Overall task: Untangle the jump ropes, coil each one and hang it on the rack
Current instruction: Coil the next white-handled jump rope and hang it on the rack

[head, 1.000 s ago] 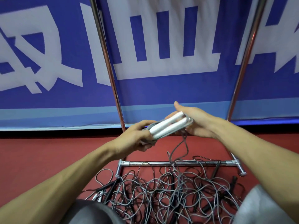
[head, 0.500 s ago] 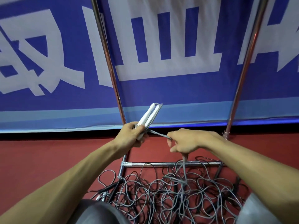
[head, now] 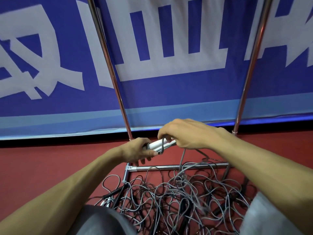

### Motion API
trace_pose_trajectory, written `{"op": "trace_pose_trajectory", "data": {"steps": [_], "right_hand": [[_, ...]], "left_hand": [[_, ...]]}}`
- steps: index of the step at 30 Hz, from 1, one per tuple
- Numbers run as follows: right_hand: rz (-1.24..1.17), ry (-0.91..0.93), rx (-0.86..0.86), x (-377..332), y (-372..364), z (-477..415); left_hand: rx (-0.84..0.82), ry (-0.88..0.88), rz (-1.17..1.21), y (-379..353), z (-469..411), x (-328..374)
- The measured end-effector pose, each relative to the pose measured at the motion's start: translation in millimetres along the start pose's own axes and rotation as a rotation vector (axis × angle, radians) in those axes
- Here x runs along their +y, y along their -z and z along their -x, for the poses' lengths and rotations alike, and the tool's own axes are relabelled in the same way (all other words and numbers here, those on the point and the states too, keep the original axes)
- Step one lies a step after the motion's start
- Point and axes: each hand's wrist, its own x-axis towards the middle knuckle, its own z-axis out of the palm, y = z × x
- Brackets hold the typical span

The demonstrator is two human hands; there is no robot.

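Nearest the camera, two knees: dark fabric (head: 101, 219) lower left, grey fabric (head: 271, 217) lower right.

Between and beyond them, a tangled heap of jump ropes (head: 177, 200) lies on the red floor (head: 42, 167). It is made of grey cords looped over one another, with dark handles (head: 116, 192) buried at its left edge (rope count not readable). A few loops reach across the low crossbar (head: 169, 167) of the rack (head: 108, 65).

Above the bar, held in the air, is a pair of white handles (head: 157, 144), side by side.
- Left hand (head: 135, 150): fingers curled round the handles' near end, firm grip.
- Right hand (head: 184, 134): over the far end, fingertips pinching a grey cord (head: 182, 160) that loops once round the handles. From the hand the cord drops into the heap.

Behind are two chrome uprights (head: 250, 65), running out of frame at the top.

Farthest back is a blue banner (head: 169, 92) with large white characters and a pale strip along its foot.
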Motion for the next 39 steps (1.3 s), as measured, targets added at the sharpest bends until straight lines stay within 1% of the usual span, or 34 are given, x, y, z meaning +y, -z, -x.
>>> {"op": "trace_pose_trajectory", "data": {"steps": [2, 5, 7, 13, 16, 19, 21, 23, 25, 27, 29, 32, 36, 37, 39], "right_hand": [[0.013, -0.029, 0.071, 7, 0, 0], [-0.023, -0.122, 0.21, 21, -1, -2], [-0.048, -0.197, 0.25, 26, -2, -3], [-0.178, -0.341, 0.27, 28, -2, -3], [-0.362, -0.473, 0.205, 31, 2, -1], [-0.771, -0.556, 0.105, 32, 3, 0], [-1.045, -0.563, 0.111, 35, 2, -2], [-1.298, -0.578, 0.148, 37, 2, -3], [-1.439, -0.613, 0.189, 36, 3, -4], [-1.493, -0.629, 0.239, 32, 3, -6], [-1.491, -0.601, 0.245, 26, 1, -8], [-1.375, -0.538, 0.133, 20, -4, -9], [-0.955, -0.457, -0.139, 18, -13, -7], [-0.826, -0.449, -0.214, 19, -16, -6], [-0.487, -0.43, -0.342, 23, -21, -4]], "left_hand": [[-0.013, -0.027, -0.107, -3, 1, 6], [0.03, -0.059, -0.303, -7, 6, 16], [0.05, -0.072, -0.319, -9, 9, 21], [0.176, -0.145, -0.322, -5, 11, 27], [0.165, -0.194, -0.329, -5, 13, 25], [0.12, -0.193, -0.16, -5, 16, 26], [0.094, -0.196, 0.016, -2, 18, 28], [0.072, -0.189, 0.288, 1, 19, 29], [0.098, -0.166, 0.587, 5, 20, 31], [0.159, -0.162, 0.787, 9, 19, 33], [0.245, -0.15, 0.876, 11, 16, 35], [0.308, -0.164, 0.934, 15, 13, 32], [0.325, -0.142, 0.868, 13, 9, 26], [0.337, -0.122, 0.864, 12, 7, 25], [0.374, -0.068, 0.825, 11, 2, 20]]}}
